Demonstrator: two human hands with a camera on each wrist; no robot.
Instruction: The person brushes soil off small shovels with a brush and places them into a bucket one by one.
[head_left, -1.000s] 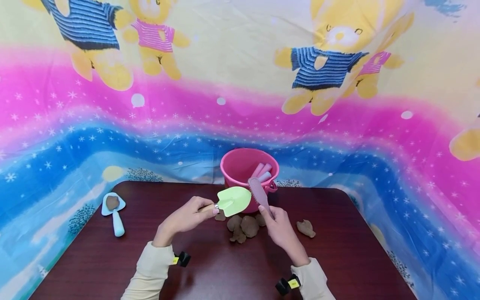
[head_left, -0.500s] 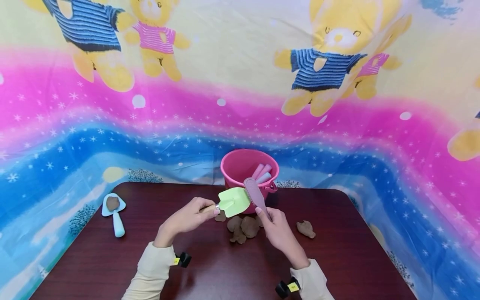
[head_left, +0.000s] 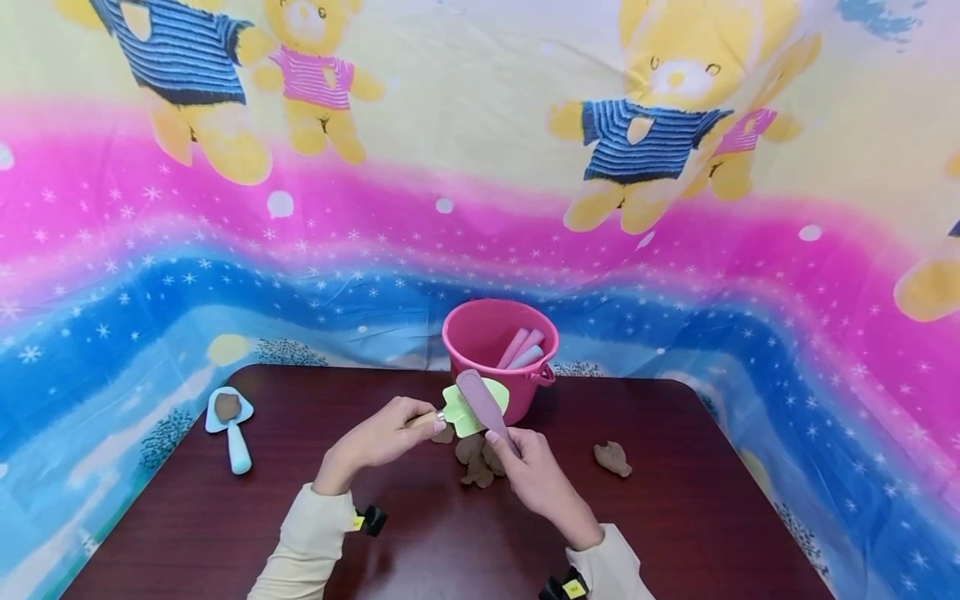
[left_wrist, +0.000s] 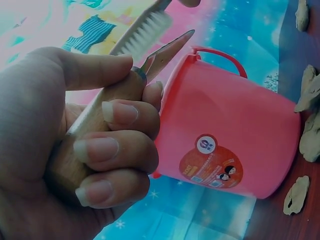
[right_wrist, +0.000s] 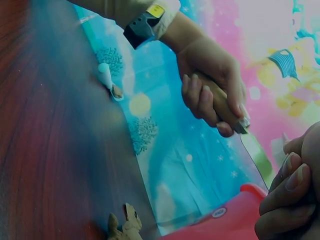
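My left hand [head_left: 378, 446] grips the wooden handle [left_wrist: 80, 135] of a small trowel with a light green blade [head_left: 497, 395]. In my right hand [head_left: 542, 479] is a mauve brush [head_left: 480, 398], held by its handle. The brush lies across the top of the trowel blade in the head view. White bristles [left_wrist: 145, 35] face the blade in the left wrist view; whether they touch it is hard to tell. Both tools are in front of a pink bucket [head_left: 534, 400]. Brown clay-like lumps [head_left: 474, 462] lie on the table below them, partly hidden by my right hand.
Pink and pale blue handles [head_left: 521, 348] stick up inside the bucket. A light blue scoop [head_left: 238, 450] holding a brown lump [head_left: 227, 407] lies at the left. Another lump [head_left: 612, 458] sits to the right. A printed cloth [head_left: 360, 275] hangs behind the dark table [head_left: 690, 517].
My right hand has moved left, carrying the brush from the trowel blade's right edge to across its middle. The left hand with the trowel has shifted slightly right.
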